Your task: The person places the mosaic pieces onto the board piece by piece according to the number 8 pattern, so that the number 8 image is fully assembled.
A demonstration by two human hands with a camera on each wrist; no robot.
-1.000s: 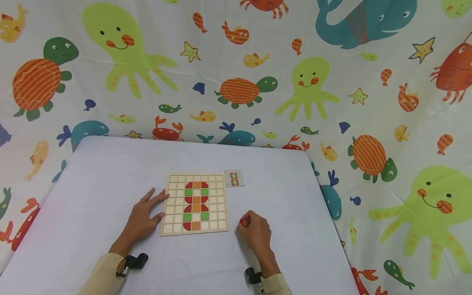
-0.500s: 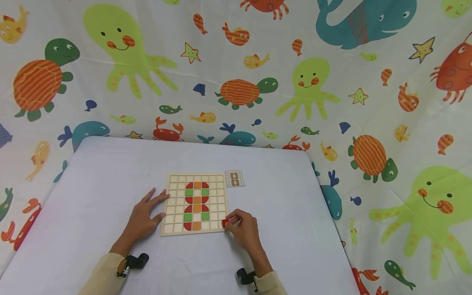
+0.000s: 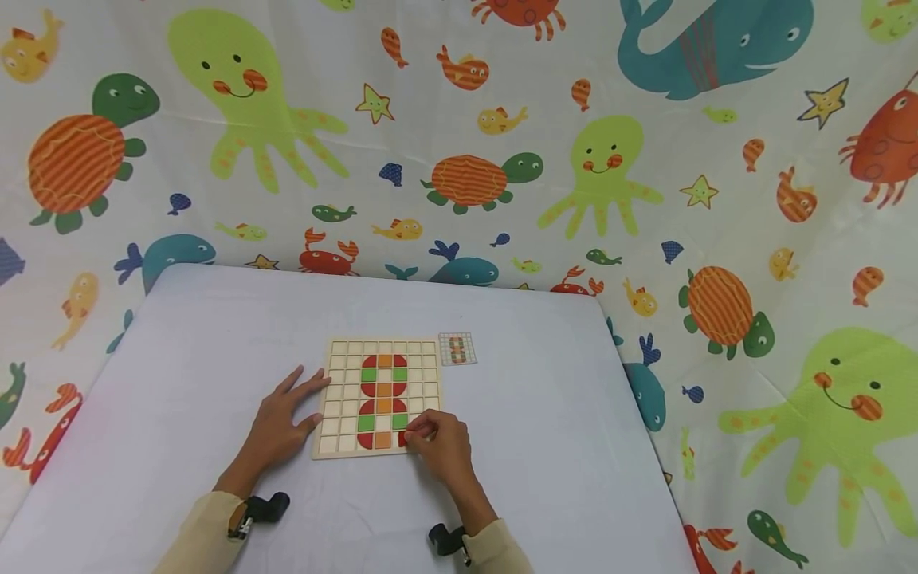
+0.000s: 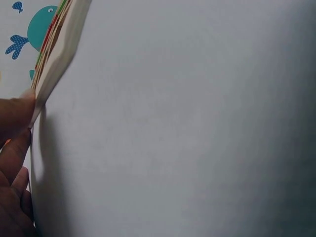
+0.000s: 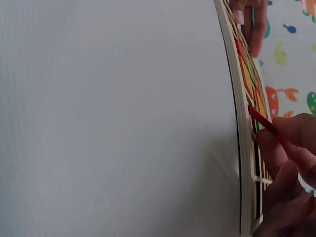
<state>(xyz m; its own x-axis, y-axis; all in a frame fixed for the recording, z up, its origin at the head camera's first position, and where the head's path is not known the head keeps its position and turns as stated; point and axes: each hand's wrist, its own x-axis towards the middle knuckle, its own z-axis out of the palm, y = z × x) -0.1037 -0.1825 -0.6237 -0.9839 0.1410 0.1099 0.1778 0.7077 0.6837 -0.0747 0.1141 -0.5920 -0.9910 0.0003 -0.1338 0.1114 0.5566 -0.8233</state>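
Note:
A square wooden grid board point(image 3: 337, 405) lies on the white table. Red curved tiles, orange squares point(image 3: 383, 391) and green squares point(image 3: 399, 421) sit in its cells in a figure-eight pattern. My right hand point(image 3: 446, 453) pinches a red tile point(image 5: 264, 120) between thumb and fingers over the pattern's bottom right corner. In the right wrist view that tile tilts, its lower end right at the board's cells, beside an orange square. My left hand point(image 3: 276, 418) touches the board's left edge with spread, fairly straight fingers; the left wrist view shows its fingertips against the board's side point(image 4: 61, 57).
A small pattern card point(image 3: 457, 348) with a printed grid lies beside the board's upper right corner. White cloth covers the table point(image 3: 559, 383). Behind it hangs a curtain point(image 3: 402, 72) printed with sea animals. Each wrist wears a black camera point(image 3: 267, 507).
My right hand has moved left from beside the board to over its bottom row, carrying the red tile. My left hand has stayed at the board's left edge.

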